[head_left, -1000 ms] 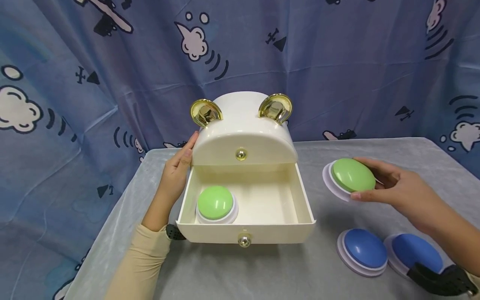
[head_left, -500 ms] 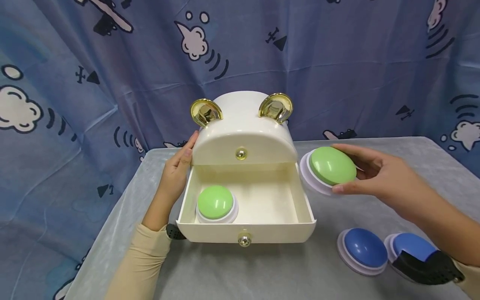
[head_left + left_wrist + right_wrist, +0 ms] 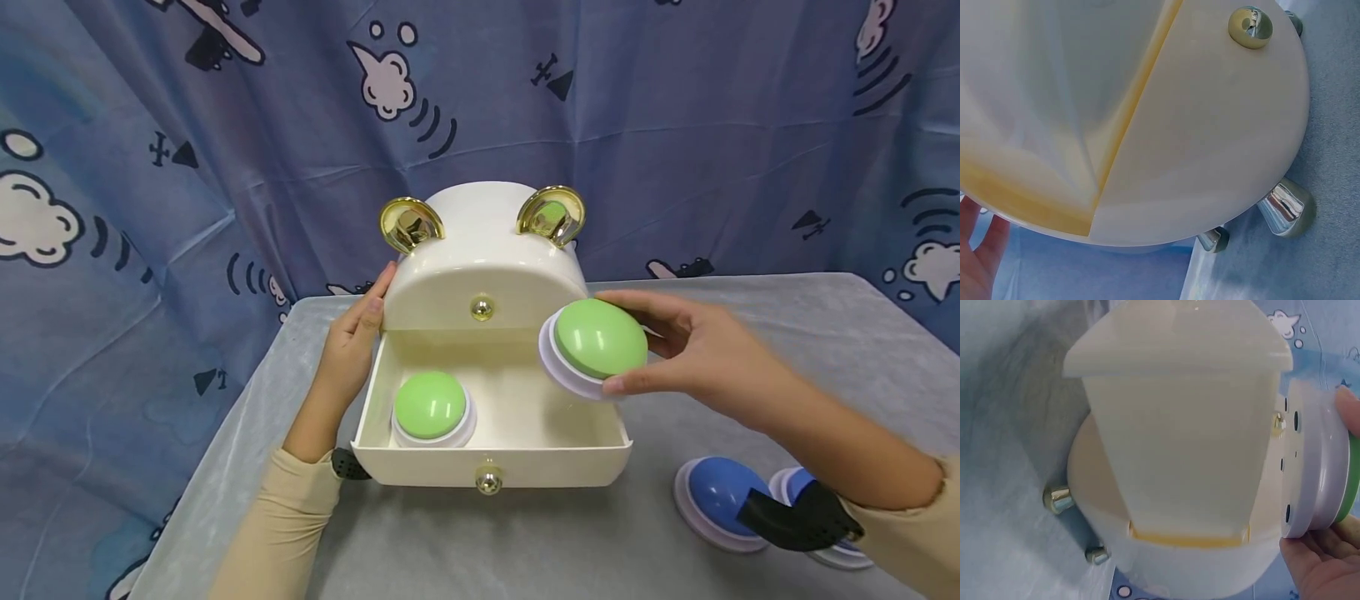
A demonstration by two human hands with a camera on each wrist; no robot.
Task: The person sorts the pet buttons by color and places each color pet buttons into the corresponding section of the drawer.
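My right hand (image 3: 693, 346) grips a green dome push button (image 3: 602, 337) by its white base, thumb in front and fingers behind. The button is tilted and hangs over the right part of the pulled-out drawer (image 3: 555, 468). In the right wrist view the underside of its base (image 3: 1300, 462) faces the drawer. A second green push button (image 3: 430, 406) sits in the drawer's left part. My left hand (image 3: 352, 346) rests with extended fingers against the left side of the white chest (image 3: 480, 250), which has gold ears. Fingers (image 3: 991, 250) also show in the left wrist view.
Two blue push buttons (image 3: 708, 496) with white bases stand on the grey tabletop at the right, partly hidden by the black wrist strap (image 3: 798, 517). A round gold knob (image 3: 482, 308) marks the upper drawer. A blue patterned curtain (image 3: 675, 150) hangs behind the table.
My right hand has carried the green push button leftward, from over the table to over the drawer's right side. The left hand, chest and drawer have stayed put.
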